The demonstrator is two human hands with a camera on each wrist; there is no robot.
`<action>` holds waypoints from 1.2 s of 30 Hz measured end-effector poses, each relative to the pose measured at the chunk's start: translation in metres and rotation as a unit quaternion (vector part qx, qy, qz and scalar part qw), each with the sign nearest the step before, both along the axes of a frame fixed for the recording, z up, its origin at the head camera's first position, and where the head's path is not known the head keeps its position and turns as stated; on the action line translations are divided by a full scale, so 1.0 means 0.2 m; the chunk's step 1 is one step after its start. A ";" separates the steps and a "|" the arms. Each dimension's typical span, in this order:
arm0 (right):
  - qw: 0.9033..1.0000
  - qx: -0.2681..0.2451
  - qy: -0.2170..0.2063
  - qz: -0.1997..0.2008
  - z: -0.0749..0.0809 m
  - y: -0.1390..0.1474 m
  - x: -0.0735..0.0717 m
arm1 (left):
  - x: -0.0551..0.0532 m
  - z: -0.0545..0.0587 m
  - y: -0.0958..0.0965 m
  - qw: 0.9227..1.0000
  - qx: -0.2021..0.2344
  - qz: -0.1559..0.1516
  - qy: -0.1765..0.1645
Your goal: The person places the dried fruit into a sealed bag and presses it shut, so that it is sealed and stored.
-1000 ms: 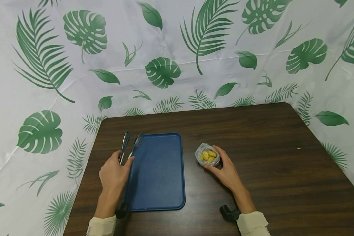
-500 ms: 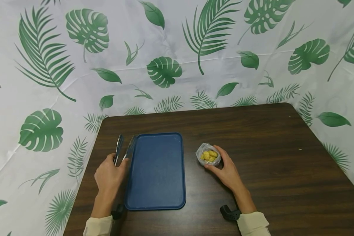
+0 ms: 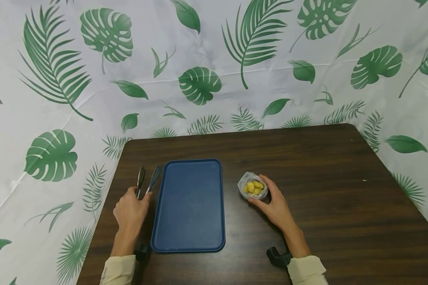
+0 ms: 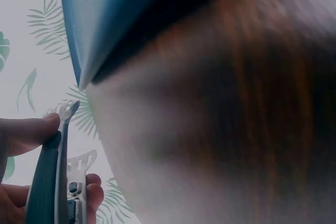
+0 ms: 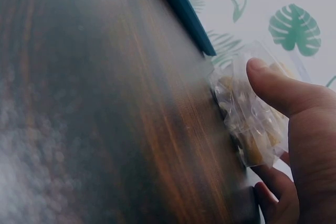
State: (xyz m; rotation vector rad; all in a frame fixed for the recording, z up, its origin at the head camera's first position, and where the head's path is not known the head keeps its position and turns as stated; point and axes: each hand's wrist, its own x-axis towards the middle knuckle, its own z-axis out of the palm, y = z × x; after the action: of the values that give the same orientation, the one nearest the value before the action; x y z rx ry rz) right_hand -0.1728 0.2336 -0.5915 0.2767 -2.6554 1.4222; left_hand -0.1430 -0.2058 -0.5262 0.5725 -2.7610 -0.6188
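Note:
Metal tongs (image 3: 152,179) are held in my left hand (image 3: 130,209), over the table just left of the blue tray (image 3: 189,206). Their two arms stand apart and point away from me. In the left wrist view, thumb and fingers grip the tongs (image 4: 60,166) from both sides. To the right of the tray, my right hand (image 3: 276,206) curls round a clear plastic bag (image 3: 243,183) with its mouth facing up. Several yellow lumps (image 3: 254,187) lie inside; their kind is not clear. The right wrist view shows the thumb against the crinkled bag (image 5: 247,114).
The dark wooden table (image 3: 324,170) extends to the right and behind the tray. A small yellow bit (image 3: 364,180) lies on its right part. A white cloth with green leaves (image 3: 199,85) hangs behind and at the sides. Each wrist wears a black mount (image 3: 279,257).
My left hand has moved left with the tongs, from over the tray's left edge to beside it. My right hand and the bag stay in place.

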 end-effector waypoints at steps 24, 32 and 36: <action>0.996 0.065 -0.006 -0.059 0.10 -0.10 0.21 | 0.08 0.14 0.19 0.993 -0.035 -0.089 0.075; 0.991 0.079 0.054 -0.093 0.16 -0.12 0.17 | -0.17 0.18 0.86 0.925 0.022 -0.378 0.033; 0.994 0.073 0.050 -0.067 0.16 -0.11 0.16 | -0.30 0.14 1.04 0.888 0.071 -0.450 -0.059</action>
State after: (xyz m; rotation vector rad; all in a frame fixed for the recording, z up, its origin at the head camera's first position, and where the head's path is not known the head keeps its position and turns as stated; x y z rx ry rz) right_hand -0.1412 0.2112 -0.5589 0.1740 -2.6442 1.1475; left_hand -0.2021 0.0030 -0.4982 -0.7488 -3.0029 -0.9827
